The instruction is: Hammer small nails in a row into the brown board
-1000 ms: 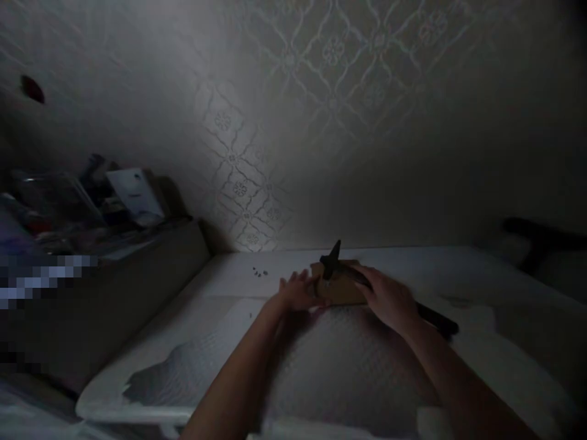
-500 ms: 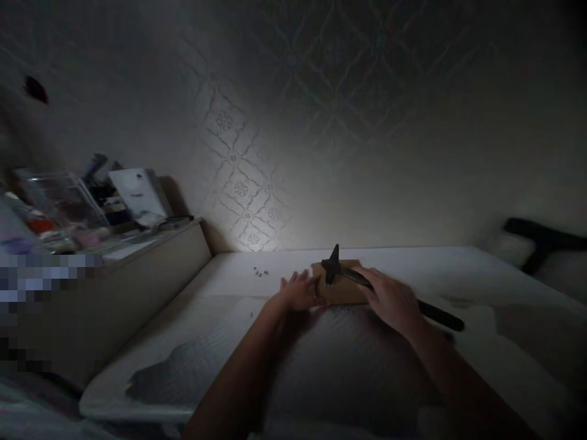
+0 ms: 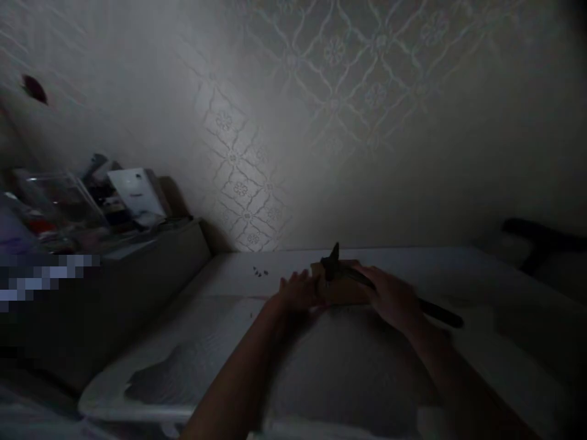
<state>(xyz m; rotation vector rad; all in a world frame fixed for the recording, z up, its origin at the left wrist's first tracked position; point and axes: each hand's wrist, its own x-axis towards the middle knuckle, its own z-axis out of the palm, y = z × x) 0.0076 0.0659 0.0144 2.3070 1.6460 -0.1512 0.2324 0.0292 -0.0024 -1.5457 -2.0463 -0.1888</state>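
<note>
On brown block (image 3: 347, 291), right hand (image 3: 395, 300) grips hammer (image 3: 331, 266); left hand (image 3: 299, 291) presses block, finger spacing unclear.

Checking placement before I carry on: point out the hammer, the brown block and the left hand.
Hammer (image 3: 441, 313): head view, handle end.
Brown block (image 3: 351, 294): head view, front face.
Left hand (image 3: 299, 292): head view, back.

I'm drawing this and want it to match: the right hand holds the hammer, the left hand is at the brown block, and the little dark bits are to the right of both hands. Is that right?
Not quite: the little dark bits are to the left of both hands, as the head view shows. The right hand does hold the hammer, and the left hand is at the brown block.
</note>
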